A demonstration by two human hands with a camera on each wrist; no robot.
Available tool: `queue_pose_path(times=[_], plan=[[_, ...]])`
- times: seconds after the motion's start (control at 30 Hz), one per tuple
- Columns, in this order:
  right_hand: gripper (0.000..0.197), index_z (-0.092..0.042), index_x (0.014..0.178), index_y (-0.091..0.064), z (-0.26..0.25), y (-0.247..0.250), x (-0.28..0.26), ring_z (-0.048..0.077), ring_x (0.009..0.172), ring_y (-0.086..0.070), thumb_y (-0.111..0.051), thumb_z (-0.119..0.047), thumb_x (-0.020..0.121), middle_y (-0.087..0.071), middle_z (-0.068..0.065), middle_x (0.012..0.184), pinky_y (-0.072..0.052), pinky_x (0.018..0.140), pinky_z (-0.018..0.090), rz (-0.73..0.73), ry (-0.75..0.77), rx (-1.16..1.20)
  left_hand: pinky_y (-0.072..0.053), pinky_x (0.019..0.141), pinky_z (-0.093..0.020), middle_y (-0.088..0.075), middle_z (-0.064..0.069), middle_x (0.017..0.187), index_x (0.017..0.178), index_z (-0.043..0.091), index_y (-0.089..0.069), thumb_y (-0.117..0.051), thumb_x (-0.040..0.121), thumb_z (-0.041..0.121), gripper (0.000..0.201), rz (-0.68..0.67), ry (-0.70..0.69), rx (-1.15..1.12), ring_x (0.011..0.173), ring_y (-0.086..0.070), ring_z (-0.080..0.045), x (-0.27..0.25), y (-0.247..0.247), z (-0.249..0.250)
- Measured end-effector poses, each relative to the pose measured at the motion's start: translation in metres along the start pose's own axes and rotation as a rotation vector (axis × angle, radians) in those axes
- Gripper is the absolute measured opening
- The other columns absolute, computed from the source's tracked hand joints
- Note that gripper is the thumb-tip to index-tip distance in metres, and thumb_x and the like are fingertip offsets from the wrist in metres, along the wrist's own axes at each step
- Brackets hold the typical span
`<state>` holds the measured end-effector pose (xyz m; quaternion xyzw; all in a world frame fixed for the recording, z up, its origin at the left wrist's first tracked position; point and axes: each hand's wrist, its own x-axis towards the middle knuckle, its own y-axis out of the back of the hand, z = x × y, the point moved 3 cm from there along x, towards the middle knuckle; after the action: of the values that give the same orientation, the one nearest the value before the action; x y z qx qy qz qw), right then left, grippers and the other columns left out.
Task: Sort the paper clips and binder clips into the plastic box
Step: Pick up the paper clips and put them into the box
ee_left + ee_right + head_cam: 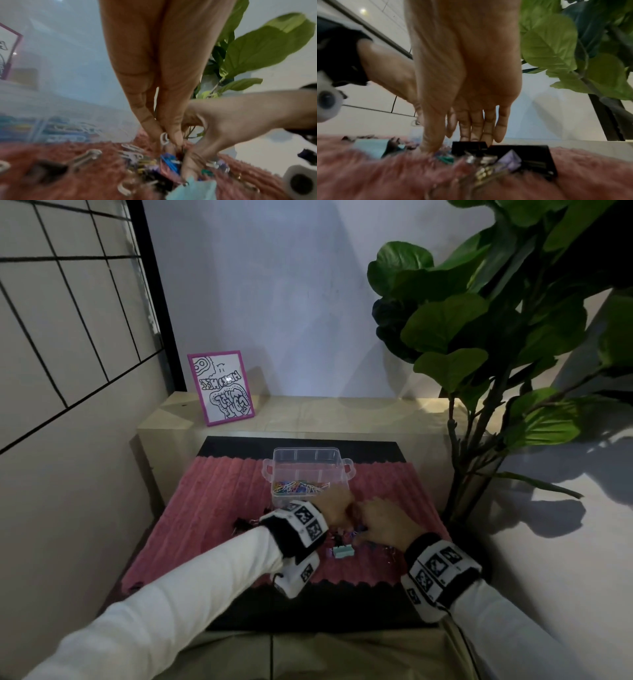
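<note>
The clear plastic box (310, 470) stands on the pink mat (212, 508), with coloured paper clips (294, 487) in its near compartments. Just in front of it, my left hand (167, 140) pinches a white paper clip (163, 139) between thumb and fingertips, over the mixed pile of clips (164, 163). My right hand (453, 140) reaches down beside it with fairly straight fingers, its thumb (429, 140) touching the pile. Black binder clips (522, 155) and a purple one (511, 161) lie in front of it. A teal binder clip (343, 552) lies nearer me.
More black binder clips (243, 522) lie on the mat to the left. A pink-framed picture (222, 388) leans on the wooden ledge behind the box. A large leafy plant (496, 337) stands to the right, close to my right arm.
</note>
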<state>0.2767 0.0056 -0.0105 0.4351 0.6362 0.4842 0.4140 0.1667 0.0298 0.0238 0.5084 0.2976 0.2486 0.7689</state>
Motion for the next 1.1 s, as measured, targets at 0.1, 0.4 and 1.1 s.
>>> queue_pose_path(times=[0.1,0.4,1.1], plan=[[0.022,-0.006,0.091,-0.063,0.006,0.001,-0.001,0.023,0.089,-0.062,-0.071,-0.015,0.073,-0.069,0.008,0.096,-0.045,0.075,0.029,0.047,-0.035,0.161,-0.051,0.068,-0.03,-0.067,-0.02,0.088,0.086,-0.006,-0.065,-0.063,0.079,0.008,0.016,-0.102,0.072,0.109,0.083,-0.063,-0.032,0.015,-0.017,0.003],[0.009,-0.014,0.073,-0.067,0.025,0.019,-0.01,0.005,0.069,-0.061,-0.072,-0.006,0.074,-0.069,0.001,0.077,-0.046,0.062,0.01,0.318,-0.168,0.76,-0.049,0.079,-0.032,-0.069,-0.018,0.102,0.096,-0.001,-0.068,-0.064,0.077,0.004,0.021,-0.014,-0.01,-0.085,0.094,-0.065,-0.027,0.016,-0.019,-0.007],[0.017,0.005,0.089,-0.062,-0.016,0.047,0.068,0.02,0.077,-0.061,-0.045,0.006,0.09,-0.062,0.011,0.087,-0.056,0.078,0.032,0.045,-0.218,1.033,-0.045,0.063,-0.007,-0.072,-0.014,0.098,0.094,0.003,-0.07,-0.057,0.083,0.0,0.017,0.271,0.169,-0.208,0.07,-0.06,-0.008,-0.012,0.063,-0.114]])
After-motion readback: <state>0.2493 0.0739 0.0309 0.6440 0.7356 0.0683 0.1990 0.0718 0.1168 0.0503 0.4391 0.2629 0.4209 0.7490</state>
